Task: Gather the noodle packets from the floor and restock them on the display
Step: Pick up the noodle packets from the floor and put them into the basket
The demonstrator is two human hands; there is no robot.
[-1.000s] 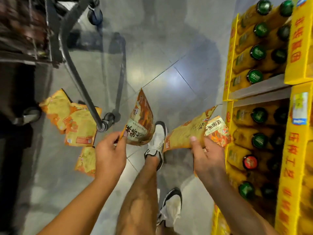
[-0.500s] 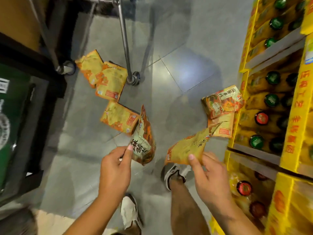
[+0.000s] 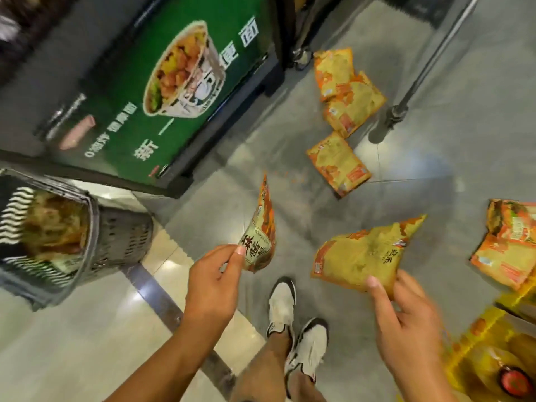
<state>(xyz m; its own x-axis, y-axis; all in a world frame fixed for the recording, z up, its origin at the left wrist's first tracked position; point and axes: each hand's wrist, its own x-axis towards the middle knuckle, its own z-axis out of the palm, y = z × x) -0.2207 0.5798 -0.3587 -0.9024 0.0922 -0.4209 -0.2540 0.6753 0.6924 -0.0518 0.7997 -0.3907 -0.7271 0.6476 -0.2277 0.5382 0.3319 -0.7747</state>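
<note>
- One noodle packet [image 3: 259, 232] is pinched at its lower edge between thumb and fingers of the left hand [image 3: 213, 281] and hangs edge-on, so a slip from so small a hold is judged likely if it is swung
- A second packet [image 3: 361, 255] is held by one corner in the right hand [image 3: 406, 329], thumb on top and fingers curled beneath; most of its weight is carried beyond the grip (it sags flat), and it could be dropped or creased
- Three packets [image 3: 346, 111] are left on the floor [image 3: 435, 175] ahead, near a metal post [image 3: 412, 91], and two more [image 3: 509, 245] lie at the right beside the yellow display [image 3: 493, 343]
- With both hands occupied, further packets could be picked up only by stacking, and the held ones might be lost in the attempt
- The packets at the right are close to the shoes [image 3: 295, 323] and could be trodden on
- A basket [image 3: 58, 236] stands at the left, well apart from the loose packets
</note>
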